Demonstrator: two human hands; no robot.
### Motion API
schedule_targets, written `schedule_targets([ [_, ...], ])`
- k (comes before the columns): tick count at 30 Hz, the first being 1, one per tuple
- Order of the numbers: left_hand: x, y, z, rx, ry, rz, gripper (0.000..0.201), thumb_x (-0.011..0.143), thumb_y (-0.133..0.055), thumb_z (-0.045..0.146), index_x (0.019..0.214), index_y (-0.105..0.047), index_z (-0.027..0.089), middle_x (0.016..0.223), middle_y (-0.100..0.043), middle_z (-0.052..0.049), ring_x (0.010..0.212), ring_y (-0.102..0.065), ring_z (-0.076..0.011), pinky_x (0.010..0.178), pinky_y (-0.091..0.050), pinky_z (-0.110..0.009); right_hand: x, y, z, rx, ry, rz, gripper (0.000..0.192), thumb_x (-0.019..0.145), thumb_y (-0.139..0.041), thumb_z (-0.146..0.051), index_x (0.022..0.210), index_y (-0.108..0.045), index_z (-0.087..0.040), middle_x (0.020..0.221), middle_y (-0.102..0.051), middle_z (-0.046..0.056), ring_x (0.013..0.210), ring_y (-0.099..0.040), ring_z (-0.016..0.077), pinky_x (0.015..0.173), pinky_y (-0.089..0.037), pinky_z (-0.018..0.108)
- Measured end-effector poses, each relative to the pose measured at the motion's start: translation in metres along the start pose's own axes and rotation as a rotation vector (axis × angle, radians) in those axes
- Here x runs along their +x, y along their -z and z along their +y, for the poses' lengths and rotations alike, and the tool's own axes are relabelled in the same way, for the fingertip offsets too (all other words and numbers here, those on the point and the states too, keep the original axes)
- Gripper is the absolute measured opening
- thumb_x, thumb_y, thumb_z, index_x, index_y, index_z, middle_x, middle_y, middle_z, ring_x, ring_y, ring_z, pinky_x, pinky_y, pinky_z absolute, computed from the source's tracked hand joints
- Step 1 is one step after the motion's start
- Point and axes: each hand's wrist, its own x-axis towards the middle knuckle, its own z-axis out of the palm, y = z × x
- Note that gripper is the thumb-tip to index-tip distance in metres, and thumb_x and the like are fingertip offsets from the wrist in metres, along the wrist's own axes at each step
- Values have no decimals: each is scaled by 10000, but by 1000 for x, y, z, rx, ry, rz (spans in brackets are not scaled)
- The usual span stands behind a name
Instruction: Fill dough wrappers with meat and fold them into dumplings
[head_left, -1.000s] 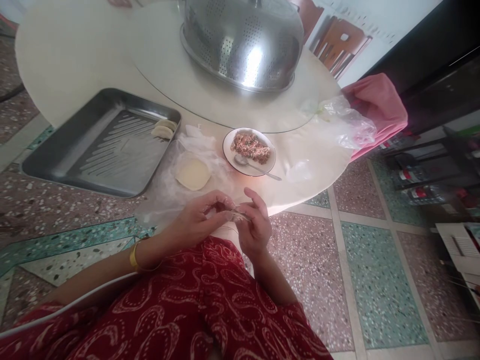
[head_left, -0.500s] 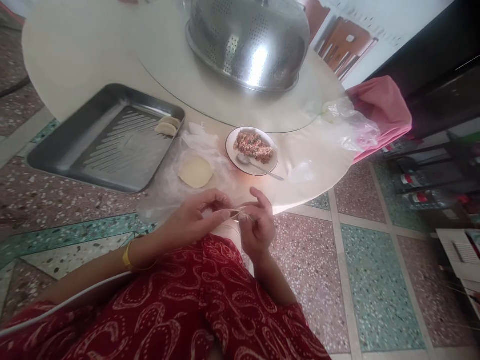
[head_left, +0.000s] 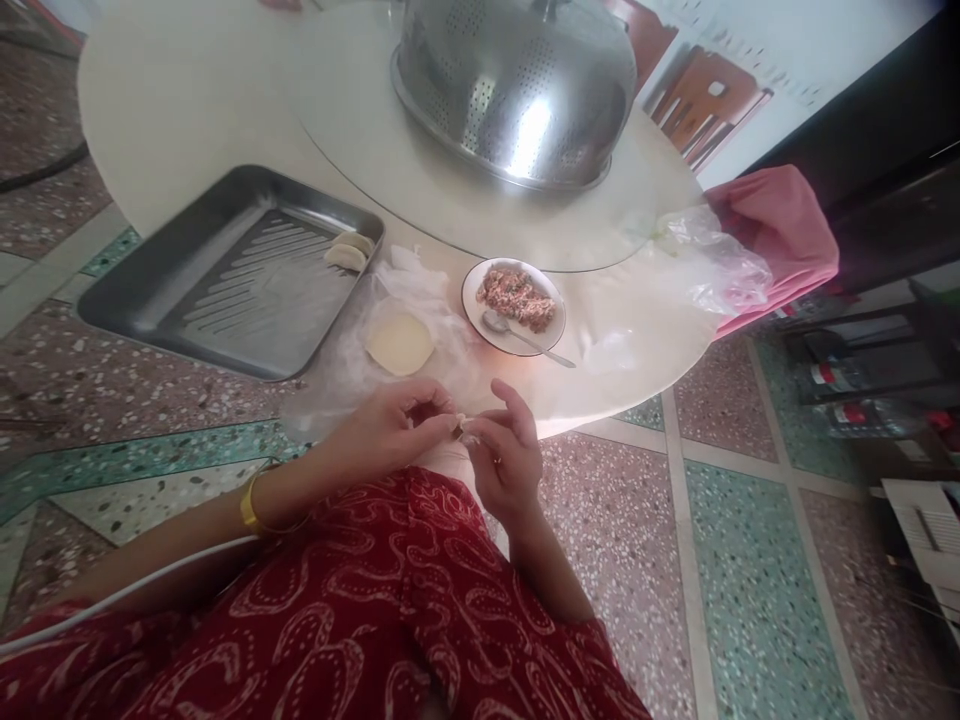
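My left hand (head_left: 405, 425) and my right hand (head_left: 506, 450) meet in front of the table edge, thumbs and fingertips pinched together. Between them shows a small pale edge of what looks like a dumpling (head_left: 460, 425); the fingers hide most of it. My right index finger is raised. Just beyond my left hand, round dough wrappers (head_left: 400, 344) lie on a crumpled plastic bag (head_left: 341, 365). Farther off, a white plate (head_left: 471, 290) bears minced filling (head_left: 517, 295) and a metal spoon (head_left: 529, 340). Folded dumplings (head_left: 346, 258) lie in the right end of a dark metal tray (head_left: 187, 345).
A perforated metal dome (head_left: 517, 100) stands on the glass turntable (head_left: 360, 150) at the back. A clear plastic bag (head_left: 712, 255) and pink cloth (head_left: 787, 225) lie at the table's right edge. A white cable (head_left: 150, 590) runs along my left arm.
The thin pale edges that stood apart between my hands are now pinched into a small piece at the fingertips. My right hand has shifted slightly left; the view has turned a little.
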Motion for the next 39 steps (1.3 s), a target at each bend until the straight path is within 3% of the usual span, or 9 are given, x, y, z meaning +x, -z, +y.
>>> schedule_targets([
  [16, -8, -1, 1, -86, -114, -75, 139, 912, -494, 245, 909, -617, 181, 873, -615, -6, 810, -575, -130, 732, -461, -266, 1, 1, -3, -17, 44, 11, 190, 894, -548, -121, 1029, -572, -254, 1417, -486, 84, 824, -667, 113, 713, -626, 318],
  [22, -8, 0, 2, 71, -260, -112, 87, 883, -533, 197, 953, -579, 177, 858, -590, -5, 745, -540, -119, 681, -462, -256, 3, 3, -5, -42, 20, -3, 217, 917, -524, -166, 1124, -543, -229, 1301, -572, 129, 1034, -672, 194, 753, -632, 342],
  [27, -9, -1, 3, 306, -500, -40, 155, 852, -557, 117, 999, -570, 163, 964, -609, -51, 860, -586, -145, 742, -490, -259, 2, 2, -5, -85, -11, 33, 204, 922, -532, -182, 1118, -563, -231, 1342, -546, 130, 888, -696, 154, 683, -628, 313],
  [30, -9, -5, -1, 365, -626, 75, 179, 858, -567, 95, 1024, -567, 162, 931, -621, -45, 842, -601, -136, 736, -497, -241, 3, 1, -6, -69, -22, 70, 159, 916, -550, -170, 1060, -565, -234, 1286, -584, 114, 904, -696, 156, 718, -622, 320],
  [33, -9, -9, -6, 390, -622, 164, 128, 867, -590, 111, 981, -564, 165, 844, -626, -17, 750, -593, -116, 690, -486, -230, 5, 1, -6, -60, -27, 80, 134, 912, -557, -167, 1025, -570, -237, 1265, -596, 107, 932, -694, 165, 745, -616, 331],
  [39, -8, -11, -6, 358, -542, 207, 55, 874, -578, 128, 835, -566, 165, 754, -619, -3, 685, -583, -109, 632, -455, -233, 5, 1, -8, -59, -27, 70, 127, 904, -566, -155, 987, -595, -246, 1336, -547, 95, 843, -686, 131, 722, -619, 321],
])
